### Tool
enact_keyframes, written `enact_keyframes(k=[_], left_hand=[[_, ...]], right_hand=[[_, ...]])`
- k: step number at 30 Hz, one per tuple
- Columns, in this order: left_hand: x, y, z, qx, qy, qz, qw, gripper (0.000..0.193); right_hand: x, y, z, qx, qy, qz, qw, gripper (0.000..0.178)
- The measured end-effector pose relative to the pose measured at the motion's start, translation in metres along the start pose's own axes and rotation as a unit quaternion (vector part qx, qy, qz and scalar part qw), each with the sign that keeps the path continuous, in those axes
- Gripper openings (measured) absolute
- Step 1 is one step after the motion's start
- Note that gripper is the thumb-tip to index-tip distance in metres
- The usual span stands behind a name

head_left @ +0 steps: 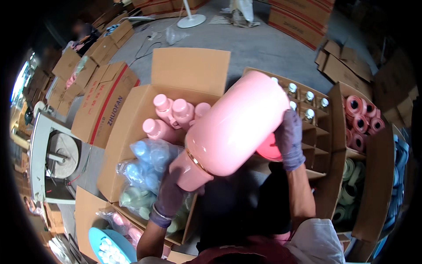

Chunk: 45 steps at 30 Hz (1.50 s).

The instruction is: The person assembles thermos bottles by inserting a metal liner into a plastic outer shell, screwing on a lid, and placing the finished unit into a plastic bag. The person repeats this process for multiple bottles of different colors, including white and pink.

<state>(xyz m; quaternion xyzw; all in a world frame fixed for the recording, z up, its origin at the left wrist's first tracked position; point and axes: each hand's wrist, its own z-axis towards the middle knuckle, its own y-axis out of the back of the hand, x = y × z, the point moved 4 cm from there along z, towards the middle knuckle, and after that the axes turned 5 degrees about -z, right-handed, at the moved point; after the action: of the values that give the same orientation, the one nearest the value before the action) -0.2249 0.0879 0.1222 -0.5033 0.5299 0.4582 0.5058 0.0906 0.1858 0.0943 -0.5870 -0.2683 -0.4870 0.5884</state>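
A large glossy pink thermos flask (239,119) lies tilted between my gloved hands, its rounded base to the upper right. A thin gold ring circles it just above the narrower pink neck end. My left hand (173,191) is closed round that neck end, the fingers partly hidden beneath it. My right hand (290,143) grips the side near the base, with its fingers partly out of sight behind the flask. Under the flask, close to my right hand, part of a round red object (269,148) shows.
An open carton (189,66) holds several pink bottles (180,108) and bagged blue parts (151,156). A divided carton (321,136) has silver-topped pieces (309,115). Pink rings (359,123) and green rings (349,187) fill boxes at right. A blue basin (94,242) holds white pieces.
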Motion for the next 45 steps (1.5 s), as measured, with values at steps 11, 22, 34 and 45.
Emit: enact_keyframes(k=[11,22,34,45], left_hand=[[0.057,-0.143,0.084,0.167,-0.081,-0.025,0.982,0.072],[0.098,-0.286,0.113,0.202,-0.218,0.326,0.897,0.056],[0.112,-0.276,0.131,0.209,-0.107,0.146,0.961,0.020],[0.143,-0.306,0.115,0.202,0.148,-0.241,0.938,0.074]], right_hand=[[0.093,0.059,-0.140,0.332,0.068,-0.166,0.926,0.032],[-0.001,0.282,0.030,0.021,-0.063,-0.611,0.789,0.035],[-0.112,0.396,0.141,-0.052,-0.144,-0.784,0.601,0.054],[0.145,0.274,-0.005,-0.177,0.061,-0.405,0.895,0.031]])
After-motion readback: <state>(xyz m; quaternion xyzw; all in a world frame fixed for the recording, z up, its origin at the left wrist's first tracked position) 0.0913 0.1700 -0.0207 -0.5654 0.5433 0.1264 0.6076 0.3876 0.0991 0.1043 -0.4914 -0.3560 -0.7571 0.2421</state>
